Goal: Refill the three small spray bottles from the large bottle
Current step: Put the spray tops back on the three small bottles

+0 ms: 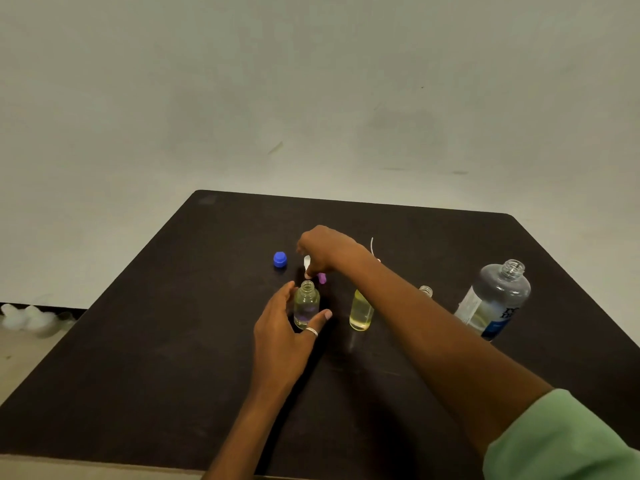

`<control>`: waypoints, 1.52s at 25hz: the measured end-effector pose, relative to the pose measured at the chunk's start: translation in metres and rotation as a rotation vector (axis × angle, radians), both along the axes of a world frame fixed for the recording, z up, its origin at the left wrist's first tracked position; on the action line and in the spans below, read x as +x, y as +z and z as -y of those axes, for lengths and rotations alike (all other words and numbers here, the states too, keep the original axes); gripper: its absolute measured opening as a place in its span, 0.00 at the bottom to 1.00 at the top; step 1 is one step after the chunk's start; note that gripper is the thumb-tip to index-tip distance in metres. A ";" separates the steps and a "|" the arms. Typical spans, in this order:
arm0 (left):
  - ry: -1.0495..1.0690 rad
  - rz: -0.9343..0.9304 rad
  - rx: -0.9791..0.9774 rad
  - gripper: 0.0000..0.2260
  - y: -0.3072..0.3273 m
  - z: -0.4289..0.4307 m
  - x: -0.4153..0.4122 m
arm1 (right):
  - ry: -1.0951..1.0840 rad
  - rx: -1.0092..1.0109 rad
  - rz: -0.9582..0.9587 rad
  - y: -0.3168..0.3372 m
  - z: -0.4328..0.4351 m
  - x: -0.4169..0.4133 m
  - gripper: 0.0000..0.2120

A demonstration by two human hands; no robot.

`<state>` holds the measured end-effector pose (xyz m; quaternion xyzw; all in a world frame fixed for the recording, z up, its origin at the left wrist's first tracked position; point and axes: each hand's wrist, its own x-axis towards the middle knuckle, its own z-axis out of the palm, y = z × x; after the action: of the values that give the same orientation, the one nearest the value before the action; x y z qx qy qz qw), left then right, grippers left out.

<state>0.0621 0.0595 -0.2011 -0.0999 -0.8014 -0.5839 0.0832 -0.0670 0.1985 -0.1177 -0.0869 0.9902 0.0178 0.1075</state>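
Currently your left hand (284,327) curls round the left small bottle (306,306), which stands uncapped near the middle of the table (138,375). Your right hand (329,251) pinches a white and purple spray head (307,263) just beyond the bottle's neck. Expect the bottle to be light, rigid, smooth and easily tipped: hold the body low, clear of the threads. Grip the spray head by its collar. The large bottle (495,299) stands open at the right.
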 end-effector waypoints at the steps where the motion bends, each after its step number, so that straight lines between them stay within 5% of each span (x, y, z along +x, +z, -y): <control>1: 0.004 -0.011 0.009 0.33 0.000 0.000 0.000 | 0.002 0.005 0.002 -0.001 0.000 -0.001 0.29; 12: 0.004 -0.055 0.037 0.23 0.000 0.000 -0.001 | 0.021 -0.122 -0.058 0.004 -0.002 0.015 0.20; 24: -0.024 -0.044 0.052 0.21 0.003 0.000 -0.006 | 0.007 -0.454 -0.090 0.081 -0.032 0.089 0.13; 38: -0.071 -0.058 -0.031 0.25 0.003 -0.004 -0.020 | 0.068 -0.424 -0.312 0.116 -0.033 0.117 0.09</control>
<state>0.0422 0.0635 -0.1978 -0.1464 -0.8034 -0.5710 0.0839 0.0499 0.2314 -0.0013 -0.1367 0.9729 -0.1735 -0.0679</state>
